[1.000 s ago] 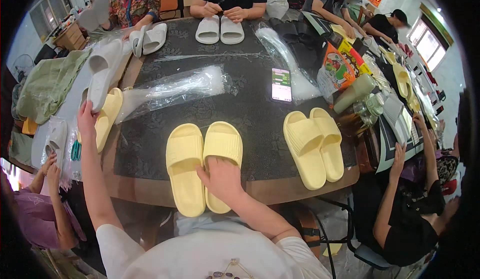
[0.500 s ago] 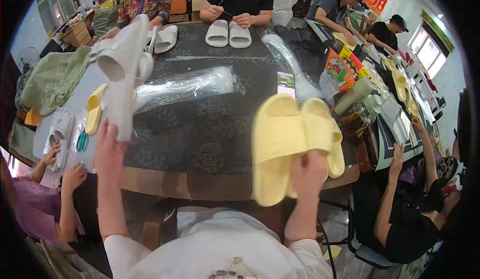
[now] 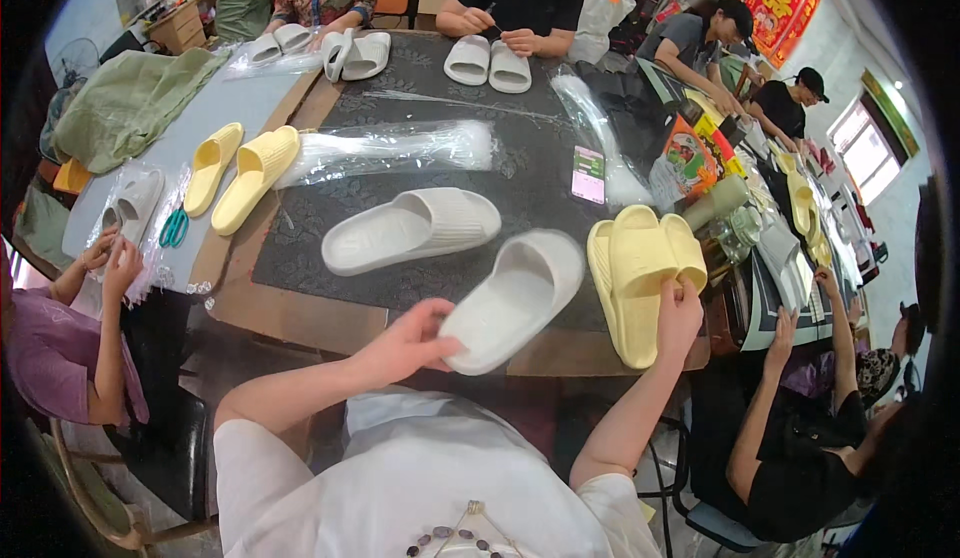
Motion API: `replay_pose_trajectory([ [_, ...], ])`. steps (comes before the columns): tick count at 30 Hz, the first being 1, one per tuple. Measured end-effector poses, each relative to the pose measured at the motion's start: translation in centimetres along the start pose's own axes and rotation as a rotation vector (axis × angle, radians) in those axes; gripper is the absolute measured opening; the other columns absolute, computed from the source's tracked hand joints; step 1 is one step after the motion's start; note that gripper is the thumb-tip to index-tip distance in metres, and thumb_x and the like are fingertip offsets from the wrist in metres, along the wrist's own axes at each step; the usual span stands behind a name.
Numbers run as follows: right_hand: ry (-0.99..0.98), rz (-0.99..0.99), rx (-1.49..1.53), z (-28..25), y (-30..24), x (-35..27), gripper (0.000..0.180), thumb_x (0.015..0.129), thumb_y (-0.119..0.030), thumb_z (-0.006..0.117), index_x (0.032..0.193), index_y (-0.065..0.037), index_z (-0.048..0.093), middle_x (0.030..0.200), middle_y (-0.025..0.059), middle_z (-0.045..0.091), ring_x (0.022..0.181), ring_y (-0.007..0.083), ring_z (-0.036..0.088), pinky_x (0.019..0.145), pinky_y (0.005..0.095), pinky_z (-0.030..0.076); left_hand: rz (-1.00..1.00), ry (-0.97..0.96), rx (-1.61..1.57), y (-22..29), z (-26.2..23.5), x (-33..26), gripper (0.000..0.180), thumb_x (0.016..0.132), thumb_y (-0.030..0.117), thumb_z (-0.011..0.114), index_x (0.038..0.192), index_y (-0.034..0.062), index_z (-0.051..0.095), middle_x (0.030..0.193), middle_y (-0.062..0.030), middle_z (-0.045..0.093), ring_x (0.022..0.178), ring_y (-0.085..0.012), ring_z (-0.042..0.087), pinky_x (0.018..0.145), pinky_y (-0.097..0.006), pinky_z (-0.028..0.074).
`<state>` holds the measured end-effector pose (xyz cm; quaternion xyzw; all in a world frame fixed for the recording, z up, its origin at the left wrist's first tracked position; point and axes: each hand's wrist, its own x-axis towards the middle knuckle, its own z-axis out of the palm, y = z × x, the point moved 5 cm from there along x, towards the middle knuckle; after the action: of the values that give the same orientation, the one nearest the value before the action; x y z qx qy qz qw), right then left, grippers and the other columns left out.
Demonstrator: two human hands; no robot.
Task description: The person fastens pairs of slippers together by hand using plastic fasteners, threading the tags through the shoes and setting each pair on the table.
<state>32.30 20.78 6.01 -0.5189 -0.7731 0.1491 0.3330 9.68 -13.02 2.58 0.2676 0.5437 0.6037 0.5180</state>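
Observation:
My left hand (image 3: 415,340) is closed on the heel end of a light grey slipper (image 3: 520,303), tilted over the table's near edge. Beside it, another grey slipper (image 3: 385,234) lies sole down on the dark patterned tabletop. My right hand (image 3: 681,310) grips a bunch of yellow slippers (image 3: 625,288) at the table's right front; how many overlap there is hard to make out. At the left stand two more yellow slippers, one (image 3: 212,168) on the pale side table and one (image 3: 256,178) at its border with the dark top.
Clear plastic packaging (image 3: 400,148) and a phone (image 3: 588,174) lie on the table. Teal scissors (image 3: 174,228) rest at left, near a co-worker's hands (image 3: 112,253) on a grey slipper. Grey slippers (image 3: 488,64) stand before another person. Jars (image 3: 735,236) crowd the right edge.
My left hand has come down from the left to the front middle. One grey slipper now lies on the table, another is in that hand. My right hand has shifted right with the yellow slippers.

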Motion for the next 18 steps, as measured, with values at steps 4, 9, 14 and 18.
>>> replay_pose_trajectory([
  [4,0.055,-0.026,0.126,-0.8,-1.1,-2.8,0.038,0.088,-0.021,0.067,0.117,0.001,0.06,0.086,0.0115,0.062,0.077,0.0267,0.059,0.069,0.0379,0.047,0.103,-0.127,0.802,2.5,-0.9,-0.8,0.048,0.087,0.023,0.069,0.128,0.0056,0.051,0.113,-0.013,0.062,0.09,-0.0224,0.067,0.079,-0.034,0.055],
  [9,0.39,-0.301,0.094,-2.5,-6.2,-7.1,0.037,0.083,-0.006,0.067,0.119,-0.002,0.061,0.093,0.0077,0.059,0.075,0.0186,0.049,0.067,0.0318,0.043,0.646,0.473,1.244,8.8,-6.2,0.4,0.045,0.081,0.025,0.072,0.12,0.0062,0.058,0.123,-0.0159,0.058,0.113,-0.0374,0.055,0.095,-0.045,0.045],
  [14,-0.165,-0.442,0.371,2.7,-11.7,-11.2,0.031,0.079,-0.007,0.071,0.109,-0.006,0.065,0.09,0.0079,0.06,0.063,0.0177,0.052,0.06,0.0305,0.045,0.463,0.637,1.5,7.6,-9.4,4.4,0.056,0.078,0.031,0.074,0.124,0.0058,0.054,0.12,-0.0209,0.058,0.115,-0.0411,0.053,0.096,-0.047,0.045],
  [18,-0.349,-0.419,0.249,5.8,-12.9,-11.3,0.034,0.08,-0.012,0.071,0.113,-0.007,0.062,0.1,0.0116,0.056,0.077,0.0254,0.061,0.067,0.0357,0.051,0.156,0.613,1.541,5.5,-9.8,5.5,0.06,0.077,0.04,0.075,0.122,0.0059,0.055,0.112,-0.021,0.058,0.114,-0.0398,0.052,0.095,-0.048,0.045],
])
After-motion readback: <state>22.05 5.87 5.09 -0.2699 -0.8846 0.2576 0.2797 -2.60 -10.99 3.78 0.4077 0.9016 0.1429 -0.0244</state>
